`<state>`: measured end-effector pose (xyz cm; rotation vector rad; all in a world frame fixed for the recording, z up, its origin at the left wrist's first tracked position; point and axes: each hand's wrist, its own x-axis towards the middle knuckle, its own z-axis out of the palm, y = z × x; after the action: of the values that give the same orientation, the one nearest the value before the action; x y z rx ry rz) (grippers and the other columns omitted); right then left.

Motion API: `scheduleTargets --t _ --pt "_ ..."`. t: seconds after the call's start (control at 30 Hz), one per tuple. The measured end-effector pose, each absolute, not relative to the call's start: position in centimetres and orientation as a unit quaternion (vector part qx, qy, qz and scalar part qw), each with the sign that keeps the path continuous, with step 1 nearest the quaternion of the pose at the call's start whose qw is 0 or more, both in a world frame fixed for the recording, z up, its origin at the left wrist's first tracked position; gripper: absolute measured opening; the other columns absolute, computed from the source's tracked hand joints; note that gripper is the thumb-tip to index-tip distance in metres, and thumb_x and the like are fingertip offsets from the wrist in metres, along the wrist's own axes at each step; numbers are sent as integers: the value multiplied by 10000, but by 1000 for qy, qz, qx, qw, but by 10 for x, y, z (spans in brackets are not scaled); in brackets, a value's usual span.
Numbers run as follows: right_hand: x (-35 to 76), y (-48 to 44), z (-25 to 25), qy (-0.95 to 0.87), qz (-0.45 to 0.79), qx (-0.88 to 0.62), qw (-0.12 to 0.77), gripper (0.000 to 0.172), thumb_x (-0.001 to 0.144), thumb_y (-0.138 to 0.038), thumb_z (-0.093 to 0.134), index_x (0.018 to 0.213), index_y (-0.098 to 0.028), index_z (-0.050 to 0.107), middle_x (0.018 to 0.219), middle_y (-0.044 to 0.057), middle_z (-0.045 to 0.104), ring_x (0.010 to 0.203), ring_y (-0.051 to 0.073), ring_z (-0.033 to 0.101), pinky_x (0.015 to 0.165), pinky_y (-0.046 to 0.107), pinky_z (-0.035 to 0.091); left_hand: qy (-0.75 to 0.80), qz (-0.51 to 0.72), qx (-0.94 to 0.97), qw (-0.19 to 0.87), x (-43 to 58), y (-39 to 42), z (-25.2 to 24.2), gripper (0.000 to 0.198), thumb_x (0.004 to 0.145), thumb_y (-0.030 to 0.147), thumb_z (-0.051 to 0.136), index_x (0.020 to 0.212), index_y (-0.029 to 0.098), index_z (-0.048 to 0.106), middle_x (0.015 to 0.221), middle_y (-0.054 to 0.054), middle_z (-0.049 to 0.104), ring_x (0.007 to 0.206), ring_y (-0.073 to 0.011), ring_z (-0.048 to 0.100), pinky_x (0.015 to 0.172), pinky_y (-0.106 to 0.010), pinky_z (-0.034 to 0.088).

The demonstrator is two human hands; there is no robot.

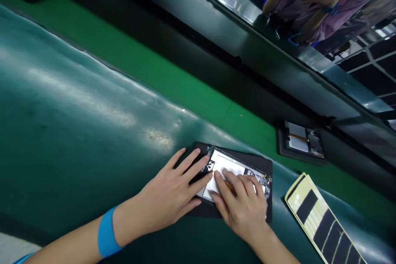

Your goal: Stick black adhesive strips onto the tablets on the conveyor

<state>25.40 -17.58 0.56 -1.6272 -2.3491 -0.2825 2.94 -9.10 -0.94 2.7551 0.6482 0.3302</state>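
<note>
An opened tablet (230, 159) with a silvery white battery lies on a black mat (262, 163) on the green bench. My left hand (173, 187), a blue band round its wrist, rests over the tablet's left end with the fingers spread. On the battery lies my right hand (244, 202), its fingers bent and the fingertips pressing near an orange strip that is mostly covered. The hand hides much of the tablet's lower right part. I cannot make out anything held between the right fingers.
A yellow backing sheet with black adhesive pieces (321, 218) lies right of the mat. Beyond the bench edge, another opened tablet (298, 137) sits on a green conveyor belt (185, 84). A person in pink (291, 0) is across the line.
</note>
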Motion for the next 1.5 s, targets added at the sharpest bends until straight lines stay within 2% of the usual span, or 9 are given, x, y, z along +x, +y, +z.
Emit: scheduleTargets --t 0.3,0.53,0.77,1.0,1.3,1.5 --pt "254 -164 6 -803 -23 -548 231 201 930 -122 686 1126 -161 701 984 73 761 860 194 668 806 357 491 233 135 951 153 33 -93 -7 494 1001 430 553 1438 202 513 1533 -164 489 1443 -420 407 1120 -605 399" --pt "251 -158 9 -792 21 -541 282 246 898 -55 691 1098 -195 725 988 49 783 861 167 705 791 325 528 242 146 948 147 34 -98 -10 500 995 442 563 1428 196 519 1536 -159 489 1462 -394 386 1167 -582 345" --pt "254 -158 9 -801 11 -535 268 239 910 -71 683 1103 -205 726 988 29 796 871 170 710 805 333 526 241 127 952 137 33 -101 -14 489 1011 452 534 1430 200 521 1538 -148 493 1463 -381 389 1191 -589 313" --pt "260 -168 7 -835 -35 -512 198 283 900 -68 663 1160 -165 721 1092 65 781 917 204 699 881 369 527 244 128 950 145 33 -102 -14 500 1017 445 524 1454 202 503 1562 -135 468 1493 -369 344 1218 -589 277" --pt "256 -164 17 -849 -50 -495 176 246 959 -72 564 1131 -137 726 1090 73 781 919 209 682 888 369 521 253 136 944 160 34 -104 -13 484 1016 417 529 1441 186 518 1549 -148 481 1477 -378 370 1185 -583 335" --pt "261 -164 14 -843 -6 -502 193 257 932 -47 611 1157 -121 711 1104 80 775 945 215 665 869 377 529 255 132 945 156 34 -105 -13 497 1022 424 513 1469 209 488 1553 -135 480 1490 -356 353 1198 -567 329"
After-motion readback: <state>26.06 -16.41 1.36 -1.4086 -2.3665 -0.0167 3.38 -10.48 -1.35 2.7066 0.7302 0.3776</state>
